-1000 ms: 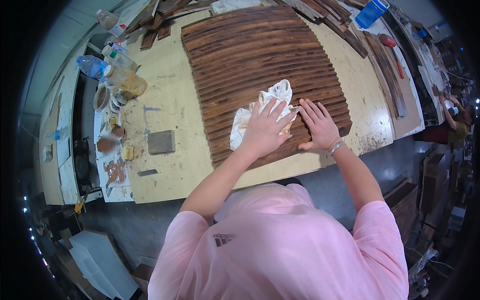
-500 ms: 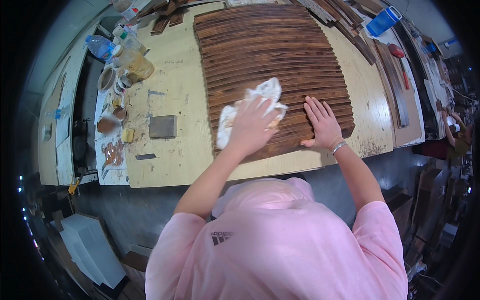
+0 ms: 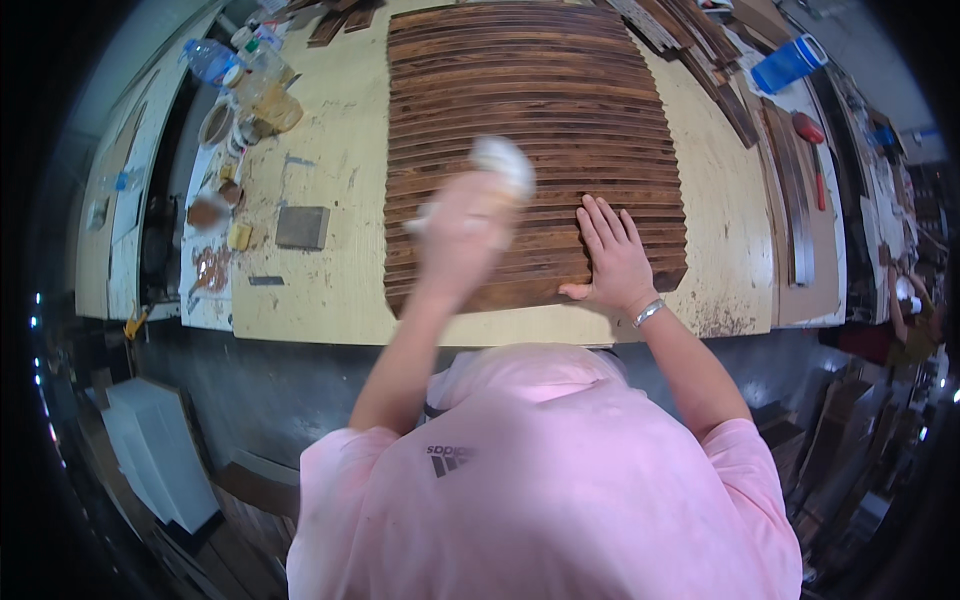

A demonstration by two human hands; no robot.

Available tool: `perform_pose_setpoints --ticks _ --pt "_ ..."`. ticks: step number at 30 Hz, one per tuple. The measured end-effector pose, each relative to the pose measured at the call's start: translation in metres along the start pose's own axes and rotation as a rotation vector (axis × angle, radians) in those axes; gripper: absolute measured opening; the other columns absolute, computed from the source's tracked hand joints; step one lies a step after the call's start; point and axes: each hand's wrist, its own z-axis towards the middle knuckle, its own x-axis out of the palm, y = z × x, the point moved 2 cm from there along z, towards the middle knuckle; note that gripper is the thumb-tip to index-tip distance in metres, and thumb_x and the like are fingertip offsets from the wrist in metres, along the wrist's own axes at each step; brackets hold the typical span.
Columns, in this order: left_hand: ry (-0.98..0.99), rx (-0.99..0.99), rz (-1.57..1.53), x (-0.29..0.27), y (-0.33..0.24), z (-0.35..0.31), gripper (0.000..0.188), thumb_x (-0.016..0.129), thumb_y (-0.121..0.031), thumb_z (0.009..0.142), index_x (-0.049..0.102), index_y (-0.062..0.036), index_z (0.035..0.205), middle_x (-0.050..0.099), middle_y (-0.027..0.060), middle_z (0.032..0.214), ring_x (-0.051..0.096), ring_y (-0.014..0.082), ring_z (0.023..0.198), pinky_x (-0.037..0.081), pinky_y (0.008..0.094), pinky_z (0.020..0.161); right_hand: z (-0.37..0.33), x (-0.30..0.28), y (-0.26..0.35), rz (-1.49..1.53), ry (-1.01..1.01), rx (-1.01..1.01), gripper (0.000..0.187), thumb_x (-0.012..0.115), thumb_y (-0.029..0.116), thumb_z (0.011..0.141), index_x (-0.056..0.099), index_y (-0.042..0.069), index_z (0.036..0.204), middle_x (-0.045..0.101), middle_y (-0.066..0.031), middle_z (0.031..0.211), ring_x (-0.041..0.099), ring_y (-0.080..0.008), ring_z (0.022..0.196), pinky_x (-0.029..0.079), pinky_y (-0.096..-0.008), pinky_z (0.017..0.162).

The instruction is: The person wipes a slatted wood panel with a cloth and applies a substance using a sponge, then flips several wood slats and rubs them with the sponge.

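A dark brown ridged wooden panel (image 3: 530, 90) lies on the pale workbench, its slats running from left to right. Over its near left part, my left hand (image 3: 462, 230), smeared by motion, is closed on a white cloth (image 3: 506, 168). Brownish stains show on the cloth, and part of it is hidden under the hand. My right hand (image 3: 616, 262) rests open on the panel's near right area, fingers stretched over the slats and thumb by the near edge. A metal bracelet (image 3: 649, 312) circles that wrist.
Left of the panel lie a grey block (image 3: 302, 228) and a yellow sponge piece (image 3: 240, 236). Plastic bottles (image 3: 265, 100) stand farther back. Loose wooden strips (image 3: 690, 50), a blue container (image 3: 789, 64) and a red-handled tool (image 3: 808, 128) are at the right.
My left hand has gone from lying spread on the cloth to gripping it in a bunch, shifting slightly left. My right hand keeps its place on the panel. The whole view has shifted a little.
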Motion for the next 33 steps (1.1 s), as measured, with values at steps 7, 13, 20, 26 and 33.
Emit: perform_pose_setpoints --ticks 7,13,20,26,33 --pt "0.342 0.366 0.293 0.017 0.029 -0.073 0.047 0.074 -0.018 0.079 0.069 -0.0163 0.126 0.06 0.0128 0.139 0.058 0.0358 0.125 0.042 0.0562 0.109 0.001 -0.008 0.005 0.112 -0.056 0.015 0.114 0.076 0.068 0.07 0.038 -0.001 0.152 0.034 -0.0161 0.163 0.031 -0.031 0.151 0.022 -0.0533 0.124" --pt "-0.278 -0.376 0.283 -0.114 0.109 -0.078 0.038 0.068 -0.005 0.087 0.065 -0.0023 0.126 0.07 0.0162 0.114 0.068 0.0308 0.102 0.054 0.0409 0.091 -0.001 0.0 -0.001 0.097 -0.068 0.009 0.122 0.073 0.074 0.068 0.032 0.001 0.156 0.03 -0.0145 0.165 0.029 -0.0313 0.152 0.023 -0.0532 0.123" --pt "0.383 0.064 0.241 0.085 0.007 -0.042 0.048 0.069 -0.023 0.084 0.064 -0.0048 0.129 0.063 0.0178 0.131 0.057 0.0375 0.122 0.042 0.0487 0.109 0.002 -0.007 0.004 0.161 -0.049 -0.03 0.113 0.08 0.067 0.066 0.042 0.0 0.15 0.035 -0.0155 0.162 0.031 -0.0318 0.151 0.022 -0.0544 0.124" --pt "0.264 0.242 0.447 0.007 0.057 -0.078 0.04 0.059 -0.012 0.091 0.064 -0.0121 0.13 0.061 0.0163 0.135 0.058 0.0376 0.12 0.042 0.0546 0.104 -0.001 -0.013 -0.003 0.208 0.029 0.022 0.135 0.088 0.064 0.055 0.027 0.002 0.158 0.025 -0.0141 0.167 0.023 -0.0299 0.154 0.02 -0.0515 0.125" --pt "-0.241 -0.277 0.043 -0.093 0.125 -0.046 0.038 0.064 -0.005 0.095 0.063 -0.0003 0.132 0.069 0.0169 0.12 0.066 0.0332 0.108 0.05 0.0401 0.098 -0.002 -0.016 -0.002 0.233 0.036 0.035 0.133 0.091 0.057 0.054 0.028 0.001 0.158 0.023 -0.0157 0.167 0.021 -0.0304 0.155 0.017 -0.0528 0.126"
